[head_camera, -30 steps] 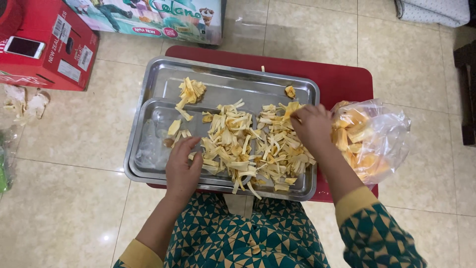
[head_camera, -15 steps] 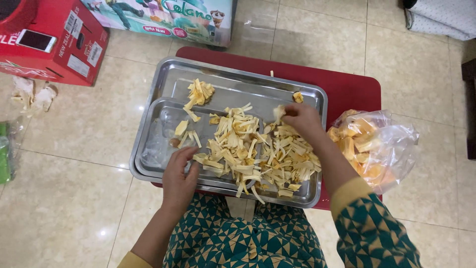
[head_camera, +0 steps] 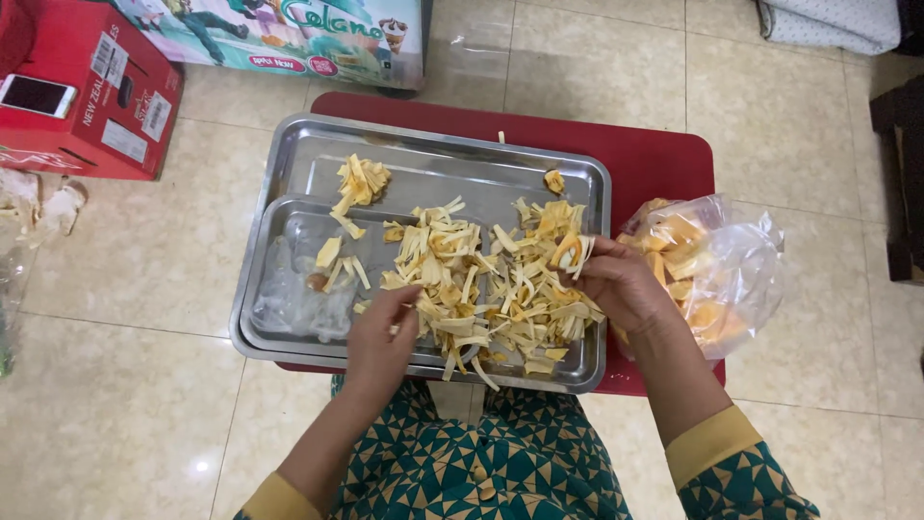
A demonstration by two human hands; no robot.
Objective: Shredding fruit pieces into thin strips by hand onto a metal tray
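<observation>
A pile of pale yellow fruit strips (head_camera: 486, 284) fills the right half of two stacked steel trays (head_camera: 289, 169). My left hand (head_camera: 380, 337) rests at the pile's near left edge, fingers curled onto the strips. My right hand (head_camera: 621, 284) sits at the pile's right side and pinches an orange-yellow fruit piece (head_camera: 568, 252) with strips clinging to it. A small heap of strips (head_camera: 358, 181) lies apart at the trays' far left. A clear plastic bag of orange fruit pieces (head_camera: 707, 274) lies just right of my right hand.
The trays sit on a low red table (head_camera: 654, 154) over a tiled floor. A red cardboard box (head_camera: 96, 106) with a phone (head_camera: 37, 94) on it stands at far left. A colourful printed box (head_camera: 289, 29) is behind. Crumpled clear plastic (head_camera: 298, 289) lies in the tray.
My right hand has drawn back from the pile's far side towards the right edge, lifting a fruit piece. My left hand has shifted slightly right into the strips.
</observation>
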